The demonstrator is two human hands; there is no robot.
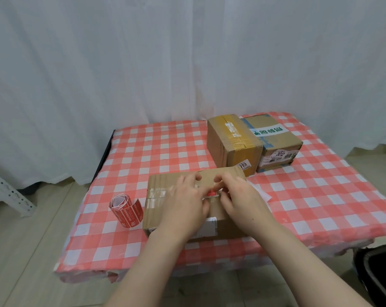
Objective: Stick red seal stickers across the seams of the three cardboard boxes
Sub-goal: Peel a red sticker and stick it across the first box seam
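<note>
A flat cardboard box (165, 180) with clear tape along its seam lies at the table's front. A red seal sticker (211, 193) lies on its top across the seam, mostly hidden between my hands. My left hand (184, 203) rests spread on the box top, thumb by the sticker's left end. My right hand (239, 196) has curled fingers and pinches the sticker's right end. A loose roll of red stickers (126, 210) stands to the left of this box. Two more boxes stand at the back right: a yellow-taped one (229, 142) and one with a green-lettered label (278, 140).
The table carries a red-and-white checked cloth (320, 196). A white paper scrap (264, 192) lies just right of the near box. White curtains hang behind. A metal rack leg (8, 193) is at the left, and a dark bin (380, 273) sits at the lower right.
</note>
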